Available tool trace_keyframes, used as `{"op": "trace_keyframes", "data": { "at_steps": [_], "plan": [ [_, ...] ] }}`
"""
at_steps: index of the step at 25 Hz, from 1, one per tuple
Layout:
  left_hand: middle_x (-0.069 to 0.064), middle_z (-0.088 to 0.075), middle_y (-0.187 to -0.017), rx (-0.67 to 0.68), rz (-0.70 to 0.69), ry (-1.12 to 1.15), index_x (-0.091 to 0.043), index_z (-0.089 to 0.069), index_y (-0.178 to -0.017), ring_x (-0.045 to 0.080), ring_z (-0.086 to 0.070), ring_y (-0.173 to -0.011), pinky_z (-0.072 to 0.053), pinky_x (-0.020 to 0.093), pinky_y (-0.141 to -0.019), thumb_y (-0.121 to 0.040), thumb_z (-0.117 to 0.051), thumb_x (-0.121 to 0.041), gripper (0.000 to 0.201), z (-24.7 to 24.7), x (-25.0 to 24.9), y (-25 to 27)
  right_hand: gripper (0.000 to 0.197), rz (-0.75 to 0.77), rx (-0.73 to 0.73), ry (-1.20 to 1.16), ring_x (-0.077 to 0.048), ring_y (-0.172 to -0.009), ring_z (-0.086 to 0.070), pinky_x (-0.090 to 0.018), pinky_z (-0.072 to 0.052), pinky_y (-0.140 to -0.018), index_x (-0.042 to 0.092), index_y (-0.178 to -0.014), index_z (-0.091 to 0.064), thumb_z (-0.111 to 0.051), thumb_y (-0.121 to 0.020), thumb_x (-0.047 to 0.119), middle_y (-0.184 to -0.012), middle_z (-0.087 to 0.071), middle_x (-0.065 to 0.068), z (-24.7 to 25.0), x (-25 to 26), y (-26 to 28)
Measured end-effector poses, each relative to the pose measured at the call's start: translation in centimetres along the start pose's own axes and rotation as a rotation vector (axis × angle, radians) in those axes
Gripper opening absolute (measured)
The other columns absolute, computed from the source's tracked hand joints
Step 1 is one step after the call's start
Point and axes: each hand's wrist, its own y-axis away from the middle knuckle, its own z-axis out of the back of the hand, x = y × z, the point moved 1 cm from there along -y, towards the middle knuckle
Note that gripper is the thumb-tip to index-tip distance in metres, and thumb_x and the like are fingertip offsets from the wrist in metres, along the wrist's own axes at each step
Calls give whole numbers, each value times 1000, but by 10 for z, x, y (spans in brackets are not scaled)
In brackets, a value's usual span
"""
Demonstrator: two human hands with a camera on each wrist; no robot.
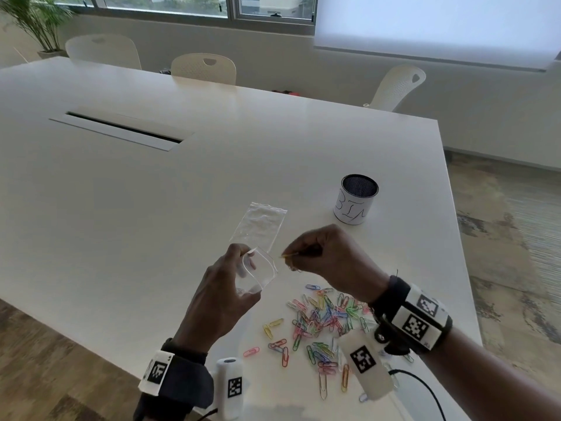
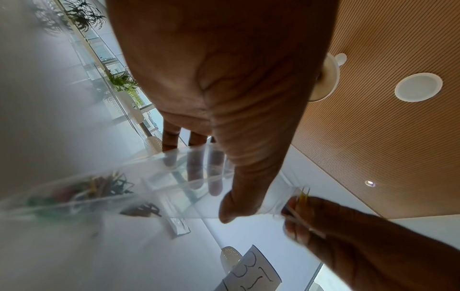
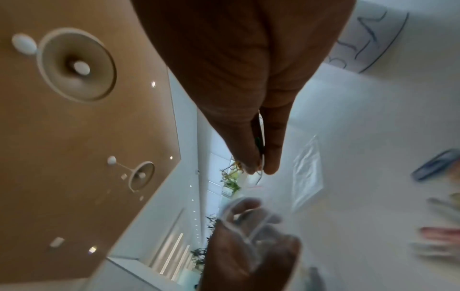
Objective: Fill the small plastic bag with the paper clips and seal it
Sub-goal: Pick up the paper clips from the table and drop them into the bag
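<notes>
L hand [image 1: 223, 296] holds a small clear bag [image 1: 258, 270] up off the table [image 1: 212, 165], thumb and fingers curled round it, mouth of the bag pulled into an open loop facing the R hand [image 1: 329, 262]. In the left wrist view the thumb presses the near wall of the bag and the fingers [image 2: 196, 169] show through the plastic behind it.

R hand is raised just beside the bag mouth, thumb and forefinger pressed together on a few paper clips [image 1: 288, 256]; a yellow one sticks out toward the opening, tip near the rim, not inside as far as the head view shows. Right wrist view shows thin wire, green and white, wedged between thumb and finger [image 3: 260, 141].

Pile of coloured paper clips [image 1: 321, 323] lies loose on the table near its front right corner, under and just left of the R wrist, some strays toward the near edge.

2nd clear bag [image 1: 259, 224] lies flat on the table just beyond the hands. Round black mesh pot [image 1: 356, 202] w/ a white handwritten paper label stands further back, nearer the right edge.
</notes>
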Motion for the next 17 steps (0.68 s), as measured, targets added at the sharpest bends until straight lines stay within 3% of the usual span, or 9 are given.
{"op": "trace_keyframes", "data": {
  "at_steps": [4, 6, 8, 10, 12, 14, 17],
  "plan": [
    [-18, -62, -106, 11, 1, -15, -32, -50, -120, 1, -61, -93, -46, 11, -66, -83, -88, -21, 53, -4, -1, -1, 13, 61, 9, 33, -25, -83, -79, -35, -67, -81, 11, -96, -84, -85, -85, 6, -87, -82, -7, -18, 22, -11],
    [-14, -63, -106, 21, -3, -25, -33, -50, -120, 2, -62, -94, -46, 9, -66, -84, -88, -21, 54, -6, 0, -2, 13, 109, 7, 182, -18, -78, -78, -24, -64, -72, 12, -97, -84, -84, -85, 7, -87, -82, -5, -26, 24, -17],
    [-12, -65, -106, 25, -5, -22, -33, -49, -121, 3, -63, -95, -47, 8, -67, -84, -87, -21, 55, -7, 0, -2, 13, 155, 24, 299, -8, -72, -72, -7, -51, -62, 11, -100, -84, -82, -87, 9, -90, -82, -4, -31, 27, -20],
    [-11, -66, -104, 23, -3, -12, -35, -49, -121, 5, -64, -94, -50, 13, -69, -84, -87, -21, 55, -7, 0, -3, 15, 168, 52, 312, -1, -72, -70, -3, -48, -61, 10, -103, -84, -81, -89, 10, -93, -82, -2, -31, 30, -20],
    [-12, -67, -103, 20, 4, 1, -35, -49, -120, 4, -65, -93, -54, 21, -73, -83, -87, -20, 56, -7, 0, -4, 16, 163, 78, 286, 9, -66, -66, -2, -47, -60, 10, -105, -84, -81, -89, 8, -84, -79, 8, -30, 32, -20],
    [-14, -67, -104, 21, -1, 2, -35, -49, -119, 4, -65, -94, -56, 25, -74, -83, -87, -20, 55, -7, 0, -4, 15, 176, 69, 289, 11, -61, -64, -4, -48, -59, 12, -103, -84, -81, -89, 7, -73, -70, 17, -27, 33, -19],
    [-18, -63, -105, 31, -17, -5, -36, -49, -120, 1, -63, -95, -58, 26, -73, -83, -88, -22, 56, -7, -1, -4, 12, 153, -29, 251, -5, -72, -76, -21, -64, -74, 13, -98, -84, -82, -88, 7, -80, -80, 2, -11, 25, -18]
  ]
}}
